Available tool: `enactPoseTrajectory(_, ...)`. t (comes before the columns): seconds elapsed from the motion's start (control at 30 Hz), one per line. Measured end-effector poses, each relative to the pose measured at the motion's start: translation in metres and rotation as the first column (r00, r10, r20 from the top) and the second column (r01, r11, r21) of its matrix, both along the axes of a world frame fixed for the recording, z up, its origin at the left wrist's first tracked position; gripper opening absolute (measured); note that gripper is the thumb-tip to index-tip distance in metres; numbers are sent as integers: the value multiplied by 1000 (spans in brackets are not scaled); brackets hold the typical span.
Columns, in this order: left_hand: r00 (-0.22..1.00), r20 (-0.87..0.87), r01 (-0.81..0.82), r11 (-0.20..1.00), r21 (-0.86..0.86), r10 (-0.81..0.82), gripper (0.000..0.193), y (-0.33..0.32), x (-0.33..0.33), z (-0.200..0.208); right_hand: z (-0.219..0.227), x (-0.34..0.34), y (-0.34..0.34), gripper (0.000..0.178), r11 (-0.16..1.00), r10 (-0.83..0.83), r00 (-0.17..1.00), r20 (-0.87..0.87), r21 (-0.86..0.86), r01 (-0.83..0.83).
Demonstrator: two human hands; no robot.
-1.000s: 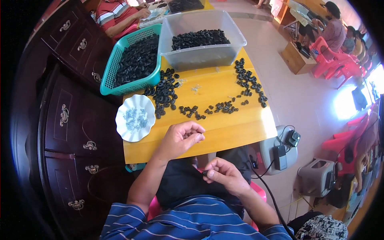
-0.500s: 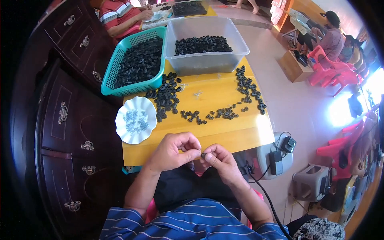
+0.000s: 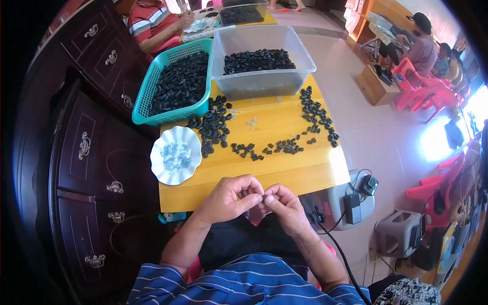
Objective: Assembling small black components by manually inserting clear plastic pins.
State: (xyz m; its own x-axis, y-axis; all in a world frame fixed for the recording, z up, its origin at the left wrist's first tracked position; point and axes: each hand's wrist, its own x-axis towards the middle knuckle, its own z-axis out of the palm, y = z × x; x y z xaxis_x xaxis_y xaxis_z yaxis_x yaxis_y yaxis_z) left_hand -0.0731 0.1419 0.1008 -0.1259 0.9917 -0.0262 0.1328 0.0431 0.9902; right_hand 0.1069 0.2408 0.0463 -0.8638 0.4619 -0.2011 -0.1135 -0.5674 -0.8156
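Observation:
Just past the table's near edge, my left hand (image 3: 229, 199) and my right hand (image 3: 285, 207) meet fingertip to fingertip. Between them is a small black plastic piece (image 3: 263, 198), mostly covered by the fingers. My right thumb and forefinger pinch it. My left thumb and forefinger are pressed together against it; whatever else they hold is too small to make out. On the yellow table (image 3: 223, 177), a white wavy-rimmed plate (image 3: 158, 163) holds many tiny, thin, clear or silvery pieces. Beside it lies a heap of black oval pieces (image 3: 213, 124), with smaller black pieces (image 3: 290, 146) strewn across the middle.
A green basket (image 3: 145, 121) and a clear plastic bin (image 3: 269, 84), both holding black pieces, stand at the back. More black pieces (image 3: 317, 114) lie along the right edge. Dark drawers (image 3: 84, 168) flank the left; a cable (image 3: 338, 249) hangs at the right. Other people sit farther off.
Both hands have shifted slightly to the right, still joined at the fingertips around the black piece. The view has tilted a little; the things on the table look unmoved.

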Motion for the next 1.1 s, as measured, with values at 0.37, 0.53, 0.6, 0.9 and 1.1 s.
enactPoseTrajectory(0.37, 995, 97, 11, 1000, 5, -11, 4, -1, -4, -11, 1, 1, 1, 13, 1000, 7, 1000, -27, 29, -6)
enactPoseTrajectory(0.53, 987, 161, 38, 997, -71, -26, 5, 1, -5, -18, -4, 1, 0, 12, 996, -15, 999, -33, 92, 18)
enactPoseTrajectory(0.6, 990, 140, 22, 997, -76, -12, 4, 3, -4, -24, -5, 0, 0, 10, 990, -54, 998, -23, 128, 57)
enactPoseTrajectory(0.9, 998, -47, -47, 999, -28, 46, 2, 7, 1, -33, -7, -1, -4, 10, 964, -143, 989, 34, 230, 132)
enactPoseTrajectory(1.1, 998, 67, -6, 998, -69, 11, 3, 9, -4, -31, -13, -1, -5, 11, 964, -146, 989, 37, 228, 134)
